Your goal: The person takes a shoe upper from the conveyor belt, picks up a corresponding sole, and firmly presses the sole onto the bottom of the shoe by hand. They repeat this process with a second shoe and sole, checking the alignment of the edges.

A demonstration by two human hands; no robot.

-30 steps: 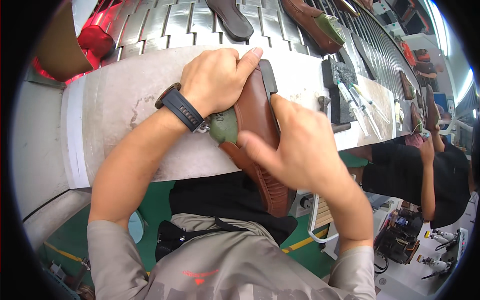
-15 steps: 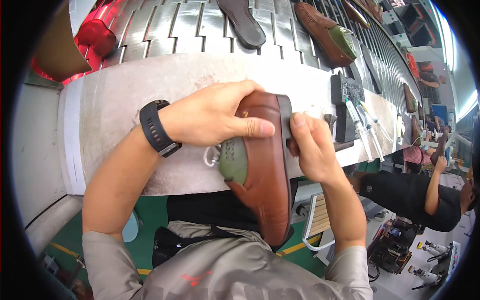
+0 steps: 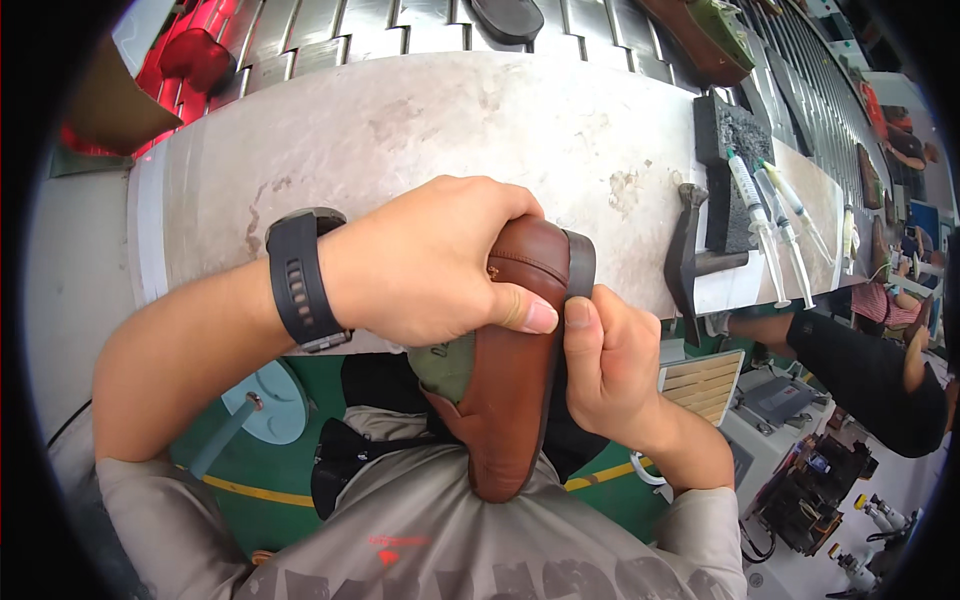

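A brown leather loafer (image 3: pixel 512 385) with a dark sole is held on its side in front of my body, heel away from me and toe against my shirt. Inside its opening sits a green shoe last (image 3: pixel 443 372). My left hand (image 3: pixel 430 265), below a black watch, is closed around the heel part of the upper, its thumb pressing on the leather. My right hand (image 3: pixel 615 365) is closed at the sole, its thumb on the edge just below the dark heel block (image 3: pixel 581 268). Its other fingertips are partly hidden.
A hammer (image 3: pixel 688 250), a black block (image 3: pixel 723 185) and several syringes (image 3: pixel 762 220) lie at the right of the pale worktable (image 3: pixel 400 120). Beyond it runs a metal slat conveyor (image 3: pixel 380 25) with a sole (image 3: pixel 508 18) and another loafer (image 3: pixel 700 40). Another person (image 3: pixel 860 375) stands at the right.
My hands and the loafer have come lower, nearer my body, and the toe now rests against my shirt. My right thumb sits lower along the sole. The view has shifted.
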